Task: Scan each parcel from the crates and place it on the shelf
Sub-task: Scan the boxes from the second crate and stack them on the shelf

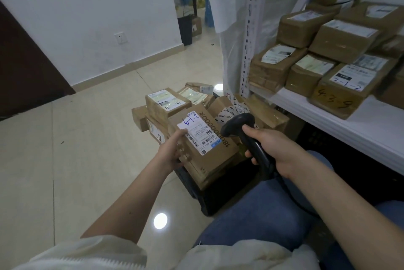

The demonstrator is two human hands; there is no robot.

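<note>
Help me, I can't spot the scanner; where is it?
In the head view, the scanner is right of centre, gripped by the right hand, its head beside the parcel that the left hand holds over the crate.

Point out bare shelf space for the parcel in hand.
White shelf is bare along its front edge, below the parcel marked 4-3-9, and at the left corner by the slotted upright. Behind that, stacked parcels crowd it. The crate is heaped full.
</note>
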